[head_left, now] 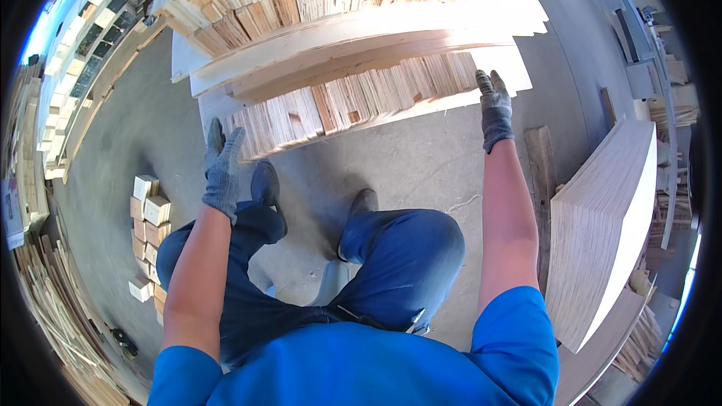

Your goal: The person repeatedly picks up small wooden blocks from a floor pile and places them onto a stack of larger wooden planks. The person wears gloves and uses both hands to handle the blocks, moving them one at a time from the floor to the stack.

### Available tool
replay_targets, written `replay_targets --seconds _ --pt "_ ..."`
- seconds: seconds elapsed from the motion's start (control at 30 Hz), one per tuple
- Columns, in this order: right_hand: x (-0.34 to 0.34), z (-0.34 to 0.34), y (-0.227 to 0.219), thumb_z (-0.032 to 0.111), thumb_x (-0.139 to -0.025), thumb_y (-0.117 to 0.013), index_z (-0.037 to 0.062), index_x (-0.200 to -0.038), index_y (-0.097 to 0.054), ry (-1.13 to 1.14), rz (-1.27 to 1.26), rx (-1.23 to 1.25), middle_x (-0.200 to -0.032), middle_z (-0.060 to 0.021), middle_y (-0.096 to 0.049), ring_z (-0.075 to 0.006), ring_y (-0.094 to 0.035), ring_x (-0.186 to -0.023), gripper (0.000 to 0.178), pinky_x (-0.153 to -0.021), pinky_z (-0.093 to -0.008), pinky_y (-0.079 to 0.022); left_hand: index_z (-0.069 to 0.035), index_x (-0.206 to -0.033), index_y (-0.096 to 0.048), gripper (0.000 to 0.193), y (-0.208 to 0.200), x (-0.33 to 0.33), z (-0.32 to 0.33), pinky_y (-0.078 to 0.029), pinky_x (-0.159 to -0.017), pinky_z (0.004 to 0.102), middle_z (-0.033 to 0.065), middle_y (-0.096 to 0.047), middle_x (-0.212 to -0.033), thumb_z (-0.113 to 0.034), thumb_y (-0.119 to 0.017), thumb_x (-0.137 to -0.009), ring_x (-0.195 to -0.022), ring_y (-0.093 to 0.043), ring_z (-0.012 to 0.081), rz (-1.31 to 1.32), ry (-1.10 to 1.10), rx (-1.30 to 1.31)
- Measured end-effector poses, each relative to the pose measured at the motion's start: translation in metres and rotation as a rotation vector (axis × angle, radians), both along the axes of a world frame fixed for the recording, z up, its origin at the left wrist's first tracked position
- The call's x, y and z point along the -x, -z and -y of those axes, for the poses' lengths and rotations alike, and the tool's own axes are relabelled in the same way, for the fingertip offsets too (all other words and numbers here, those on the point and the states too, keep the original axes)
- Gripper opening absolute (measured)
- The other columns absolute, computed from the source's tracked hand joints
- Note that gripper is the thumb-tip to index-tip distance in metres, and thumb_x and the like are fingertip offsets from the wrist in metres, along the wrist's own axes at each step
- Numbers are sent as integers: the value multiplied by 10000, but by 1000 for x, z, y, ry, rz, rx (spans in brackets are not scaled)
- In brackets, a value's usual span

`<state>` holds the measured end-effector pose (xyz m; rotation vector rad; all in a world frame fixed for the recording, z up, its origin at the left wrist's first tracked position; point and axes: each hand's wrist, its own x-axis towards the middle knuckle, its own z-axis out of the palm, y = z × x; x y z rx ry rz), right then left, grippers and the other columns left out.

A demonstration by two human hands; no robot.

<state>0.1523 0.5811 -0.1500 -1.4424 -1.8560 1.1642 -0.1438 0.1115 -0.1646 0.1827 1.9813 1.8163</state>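
Both of my hands wear grey work gloves. My left hand (pixel 223 165) is at the left end of a row of thin wooden pieces (pixel 301 114), its fingers stretched up and the thumb apart, close to the end piece. At the row's right end is my right hand (pixel 495 109), fingers extended along the end pieces; whether it presses on them I cannot tell. The pieces stand on edge, packed side by side on a pale board (pixel 406 118). Just behind the row lies a long wooden beam (pixel 331 68), with a taller stack of packed wooden pieces (pixel 301 4) beyond it.
A pile of small wooden blocks (pixel 152 229) sits on the floor at left. On the right stand a large stack of pale sheets (pixel 594 237) and a narrow plank (pixel 540 173). Loose strips (pixel 68 316) lie at lower left. My boots (pixel 265 183) are below the row.
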Motion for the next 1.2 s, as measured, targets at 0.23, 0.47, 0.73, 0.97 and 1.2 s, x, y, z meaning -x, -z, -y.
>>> replay_targets --seconds 0.23,0.47,0.73,0.97,1.2 --pt "-8 70 -26 290 -873 -820 -24 -1459 -474 -151 128 -295 -1426 -234 -568 -322 -604 -1260 749 -1039 -367 -508 18 -1519 -364 977 -46 -10 5 -354 -1178 410 248 -418 -1529 -276 -890 -751 -1413 -424 378 -890 397 511" --pt "41 201 -38 389 -876 -757 -66 -1292 -615 -745 465 -6 -1212 -255 -688 -346 -669 -1144 632 -996 -395 -522 -29 -1532 -362 1090 -66 -29 -42 -273 -1204 529 208 -397 -1553 -473 -875 -679 -1458 -353 383 -982 604 810" --pt "78 234 -1 365 -898 -711 -12 -1434 -522 -785 513 188 -1382 -240 -603 -361 -569 -1303 682 -1108 -409 -448 -42 -1555 -323 1113 -75 -49 -110 -212 -1237 523 197 -382 -1567 -543 -836 -704 -1479 -332 354 -1049 784 897" --pt "86 222 11 335 -869 -745 -12 -1429 -526 -790 374 345 -1397 -220 -599 -349 -565 -1312 694 -1112 -394 -450 -52 -1551 -345 1088 -59 -39 -140 -199 -1246 506 195 -378 -1568 -583 -809 -722 -1486 -316 357 -1023 852 948" --pt "97 218 7 302 -857 -763 -1 -1435 -520 -833 384 288 -1399 -218 -600 -339 -573 -1305 696 -1100 -384 -461 -62 -1539 -363 1106 -51 -29 -150 -268 -1222 480 226 -379 -1544 -611 -819 -693 -1456 -344 404 -925 862 907"
